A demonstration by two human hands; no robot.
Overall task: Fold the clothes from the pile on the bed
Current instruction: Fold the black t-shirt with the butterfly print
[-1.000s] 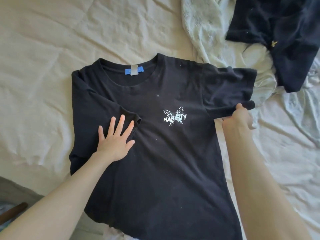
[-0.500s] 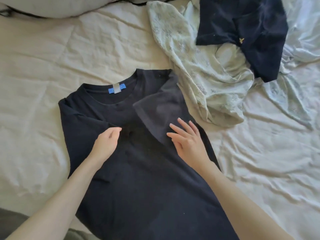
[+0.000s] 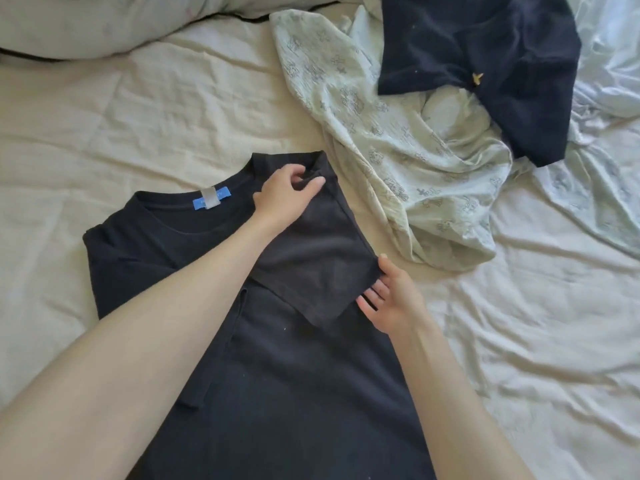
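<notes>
A black T-shirt (image 3: 277,375) with a blue neck label lies flat on the bed, both sides folded inward over its front. The right sleeve is doubled back on top. My left hand (image 3: 287,195) reaches across to the shirt's right shoulder and pinches the fabric at the fold near the collar. At the sleeve's lower outer corner, my right hand (image 3: 391,299) holds the hem with its fingers tucked under the edge. The pile lies at the upper right: a pale green printed garment (image 3: 398,150) with a dark navy garment (image 3: 485,64) on top of it.
The cream sheet (image 3: 138,133) is wrinkled all over. A grey pillow (image 3: 104,22) lies along the top left edge. Pale bluish bedding (image 3: 609,57) bunches at the far right.
The right sleeve was carried over onto the shirt's front. My left hand has moved from the left sleeve up to the right shoulder fold, and my right hand has shifted to the sleeve's corner.
</notes>
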